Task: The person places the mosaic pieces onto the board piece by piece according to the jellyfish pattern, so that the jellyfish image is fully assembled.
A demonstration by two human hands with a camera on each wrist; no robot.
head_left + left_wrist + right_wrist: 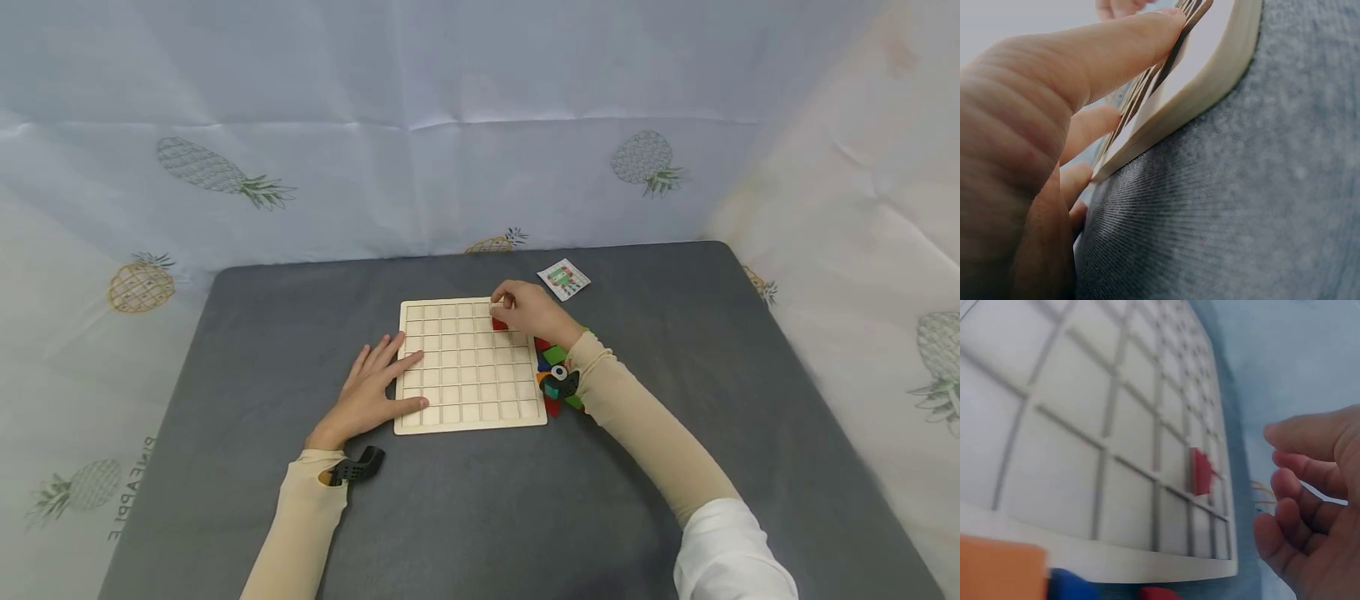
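A pale wooden grid board [471, 367] lies on the grey table, its surface divided into square cells. My left hand [372, 387] rests at the board's left side with fingers spread, thumb and a finger over the rim. In the left wrist view, the thumb [1141, 40] lies along the board's corner. One small red block [1200, 472] sits in a cell near the far right corner. My right hand [525, 308] is over that corner, beside the red block. Its fingers are loosely bent, with nothing between them in the right wrist view [1310, 494].
Several loose coloured blocks, among them a green block [555, 355] and an orange block [1000, 569], lie along the board's right side, partly hidden under my right wrist. A small printed card [564, 279] lies behind them. Pineapple-patterned cloth [420, 183] hangs behind the table.
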